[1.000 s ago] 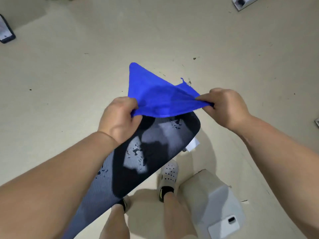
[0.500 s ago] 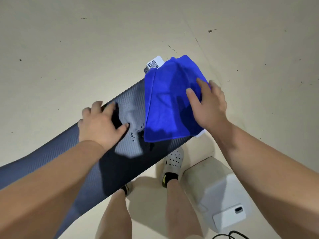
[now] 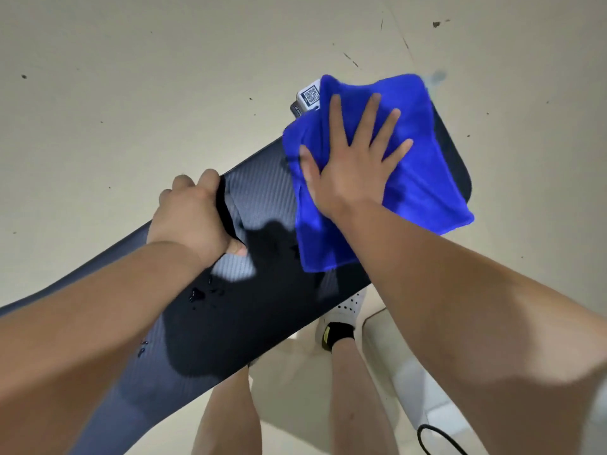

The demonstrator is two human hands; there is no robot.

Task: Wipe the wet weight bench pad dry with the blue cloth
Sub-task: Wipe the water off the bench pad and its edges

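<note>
Right hand [image 3: 353, 165], fingers spread, presses cloth [image 3: 410, 178] flat at the bench [image 3: 262, 198] end, cloth overhanging its near edge; left hand [image 3: 193, 215] grips far edge.

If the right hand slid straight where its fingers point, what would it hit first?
Nothing solid, it seems: the right hand lies flat on the blue cloth, and ahead is only more cloth, the end of the bench pad, then bare floor.

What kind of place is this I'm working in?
Likely a bare indoor workout space, perhaps a home gym: a weight bench pad under a blue cloth, a plain scuffed beige floor, a white block by the feet.
</note>
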